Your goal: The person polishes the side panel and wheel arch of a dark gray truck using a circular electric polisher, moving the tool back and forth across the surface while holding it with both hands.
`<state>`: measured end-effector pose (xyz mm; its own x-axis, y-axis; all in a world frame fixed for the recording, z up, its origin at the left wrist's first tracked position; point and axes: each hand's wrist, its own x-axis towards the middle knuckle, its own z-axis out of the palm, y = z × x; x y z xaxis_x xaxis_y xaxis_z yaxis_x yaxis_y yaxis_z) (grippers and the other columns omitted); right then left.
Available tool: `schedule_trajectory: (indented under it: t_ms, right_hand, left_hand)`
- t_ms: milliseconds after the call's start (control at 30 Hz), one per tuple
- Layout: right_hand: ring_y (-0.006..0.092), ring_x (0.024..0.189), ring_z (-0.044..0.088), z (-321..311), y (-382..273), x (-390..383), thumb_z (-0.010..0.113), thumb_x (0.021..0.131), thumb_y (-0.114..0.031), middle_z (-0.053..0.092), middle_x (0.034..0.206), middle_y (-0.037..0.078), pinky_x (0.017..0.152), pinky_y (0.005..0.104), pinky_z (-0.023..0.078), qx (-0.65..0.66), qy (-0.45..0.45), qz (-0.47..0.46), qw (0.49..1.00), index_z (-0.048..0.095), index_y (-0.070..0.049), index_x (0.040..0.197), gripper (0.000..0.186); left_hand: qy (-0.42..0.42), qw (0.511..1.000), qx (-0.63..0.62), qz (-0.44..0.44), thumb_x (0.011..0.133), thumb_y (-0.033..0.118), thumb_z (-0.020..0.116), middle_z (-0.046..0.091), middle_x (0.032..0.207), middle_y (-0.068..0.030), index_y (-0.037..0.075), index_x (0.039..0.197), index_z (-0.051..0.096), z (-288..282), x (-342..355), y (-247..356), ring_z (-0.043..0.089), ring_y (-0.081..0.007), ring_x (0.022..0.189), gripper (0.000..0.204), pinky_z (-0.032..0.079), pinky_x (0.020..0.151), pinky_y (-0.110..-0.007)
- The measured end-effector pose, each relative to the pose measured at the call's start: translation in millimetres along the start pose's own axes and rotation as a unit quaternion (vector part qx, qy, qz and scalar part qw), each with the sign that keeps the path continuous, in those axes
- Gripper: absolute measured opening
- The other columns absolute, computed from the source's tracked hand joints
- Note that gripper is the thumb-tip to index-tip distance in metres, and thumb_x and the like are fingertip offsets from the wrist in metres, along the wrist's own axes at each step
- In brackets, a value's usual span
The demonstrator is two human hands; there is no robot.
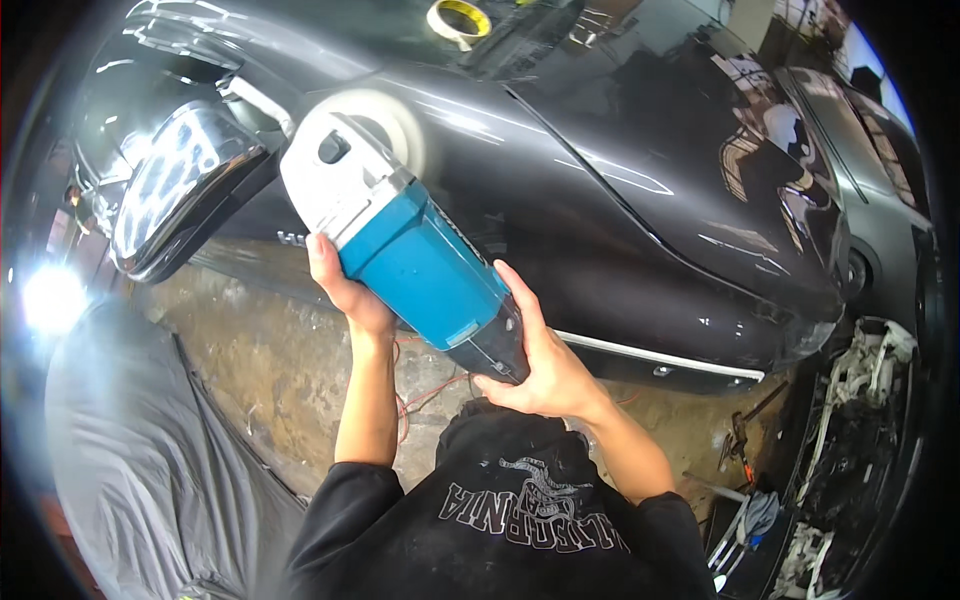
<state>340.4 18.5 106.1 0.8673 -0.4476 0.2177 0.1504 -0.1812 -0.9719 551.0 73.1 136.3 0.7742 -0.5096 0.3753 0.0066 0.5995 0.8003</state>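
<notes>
Both hands hold a blue power polisher (428, 268) with a silver head and a black rear end. My left hand (352, 296) grips the near left side of its body, just behind the silver head. Around the black rear end wraps my right hand (540, 365), thumb underneath and fingers along the side. A round white polishing pad (402, 118), smeared at its rim, shows past the head against the glossy dark car panel (470, 165). Part of the pad is hidden behind the head, and I cannot tell how firmly it touches.
A side mirror (185, 185) juts out left of the polisher. A yellow tape roll (459, 22) lies on the car's far surface. Red cord (403, 415) runs over the floor below. A grey cover (170, 440) drapes something at lower left. Stripped car parts (850, 430) stand at right.
</notes>
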Motion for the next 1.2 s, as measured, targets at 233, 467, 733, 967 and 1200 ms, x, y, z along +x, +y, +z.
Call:
schedule_trajectory:
  t_ms: [233, 467, 733, 967, 1200]
  right_hand:
    - [0.0397, 0.102, 0.066, -16, 0, -39, 0.074, 0.073, -0.008, 0.064, 0.117, 0.023, 0.090, 0.0425, 0.050, -0.117, -0.015, 0.060, 0.991, 0.007, -0.016, 0.156, 0.107]
    - [0.0309, 0.143, 0.027, -56, -22, -119, 0.083, 0.066, -0.013, 0.027, 0.153, 0.021, 0.116, 0.0416, 0.021, -0.135, 0.045, 0.110, 0.984, 0.005, -0.003, 0.155, 0.119]
    - [0.0234, 0.053, 0.058, -99, -89, -102, 0.074, 0.067, -0.002, 0.056, 0.108, 0.023, 0.045, 0.0349, 0.049, 0.086, 0.128, 0.193, 0.969, 0.001, -0.012, 0.154, 0.115]
    - [0.0218, 0.045, 0.052, -130, -116, -24, 0.074, 0.069, -0.015, 0.052, 0.066, 0.015, 0.041, 0.0360, 0.048, 0.111, 0.098, 0.218, 0.965, 0.033, 0.000, 0.133, 0.078]
    - [0.0208, 0.046, 0.051, -140, -118, -41, 0.075, 0.070, -0.014, 0.051, 0.065, 0.013, 0.042, 0.0354, 0.048, 0.153, 0.072, 0.238, 0.956, 0.036, -0.001, 0.134, 0.076]
  left_hand:
    - [0.069, 0.997, 0.016, -0.032, 0.098, 0.053, 0.035, 0.057, 0.125, -0.0143, -0.002, 0.135, 0.045, -11, -67, -37, 0.055, -0.0240, 0.115, 0.067, 0.043, 0.099, -0.039]
    - [-0.093, 0.983, -0.103, -0.116, 0.084, 0.050, 0.073, 0.051, 0.130, -0.0168, -0.004, 0.143, 0.024, 64, -108, -29, 0.051, -0.0243, 0.122, 0.094, 0.041, 0.104, -0.039]
    - [-0.202, 0.972, -0.006, -0.124, 0.076, 0.039, 0.084, 0.049, 0.120, -0.0271, -0.012, 0.124, 0.030, 123, -48, 5, 0.053, -0.0322, 0.115, 0.089, 0.043, 0.099, -0.041]
    - [-0.128, 0.991, 0.018, -0.020, 0.082, 0.041, 0.077, 0.047, 0.109, -0.0305, -0.013, 0.108, 0.035, 132, 23, 16, 0.057, -0.0439, 0.103, 0.074, 0.048, 0.089, -0.046]
    - [-0.114, 0.991, 0.071, 0.004, 0.083, 0.034, 0.076, 0.044, 0.110, -0.0317, -0.014, 0.109, 0.033, 140, 3, 14, 0.052, -0.0478, 0.105, 0.069, 0.045, 0.091, -0.049]
